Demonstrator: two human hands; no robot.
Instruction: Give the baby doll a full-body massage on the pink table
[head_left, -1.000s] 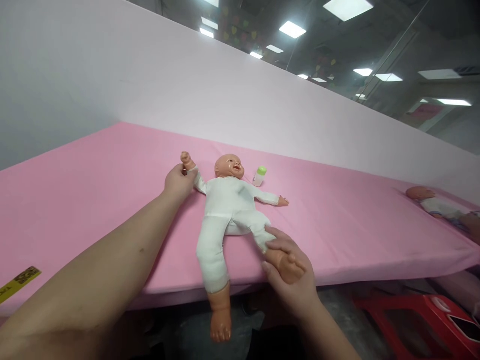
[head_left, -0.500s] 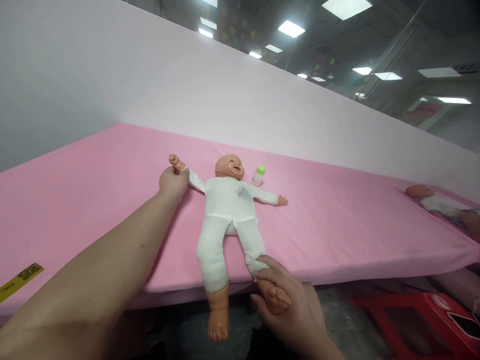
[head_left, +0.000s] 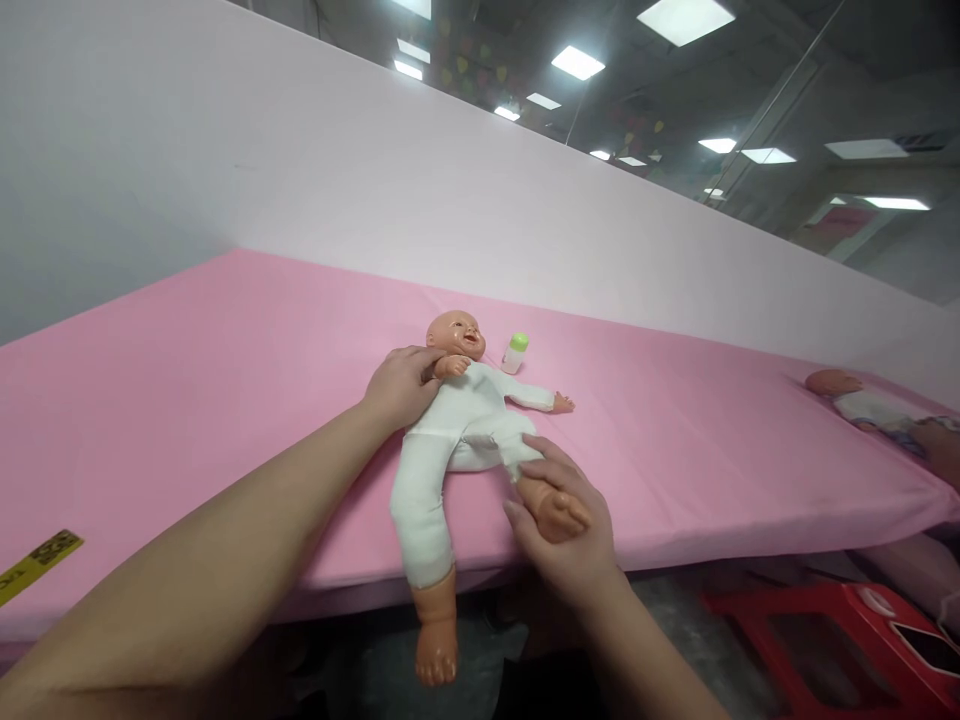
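A baby doll in a white suit lies on its back on the pink-covered table, its head toward the wall. My left hand is closed around the doll's arm on the left of the view, which is folded in over the chest. My right hand grips the doll's lower leg on the right, the bare foot showing above my palm. That leg is bent up toward the body. The other leg stays straight, its bare foot past the table's front edge. The doll's other arm is stretched out to the right.
A small bottle with a green cap stands beside the doll's head. A second doll lies at the far right. A yellow label is at the left, and a red plastic object sits below the table. A pale wall runs behind.
My left hand has brought the doll's outstretched arm in across its chest. My right hand has pushed the held leg up toward the body, bending it.
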